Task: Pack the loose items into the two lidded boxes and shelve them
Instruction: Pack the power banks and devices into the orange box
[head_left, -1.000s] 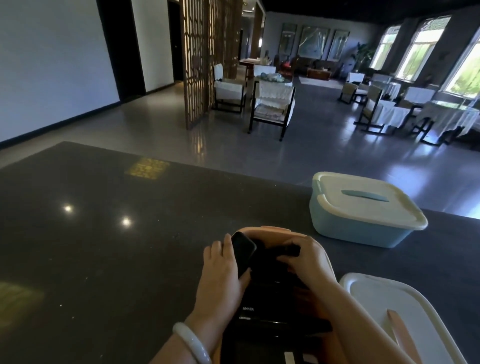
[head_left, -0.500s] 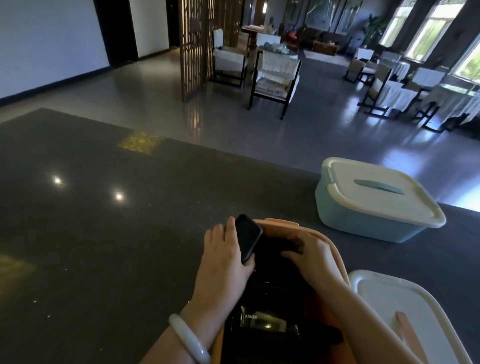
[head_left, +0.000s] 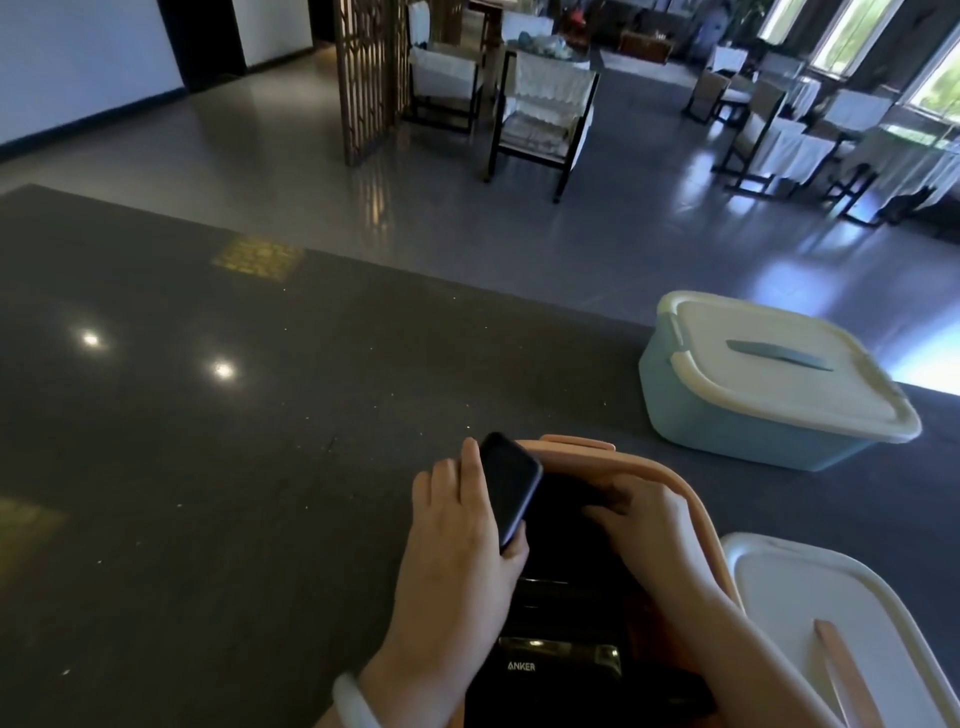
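Two boxes: left grip (head_left: 462, 540) round phone (head_left: 511, 488) over orange box (head_left: 670, 478), right grip (head_left: 644, 519) unclear, perhaps closed; blue box (head_left: 727, 421) beyond

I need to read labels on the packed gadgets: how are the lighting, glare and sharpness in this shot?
Head view: dim room, backlit by blown-out windows at upper right; two lamp reflections glare on the dark counter; the pink box interior is nearly black, yet the ANKER label on the power bank reads; wide-angle lens stretches the edges; distant chairs look soft.
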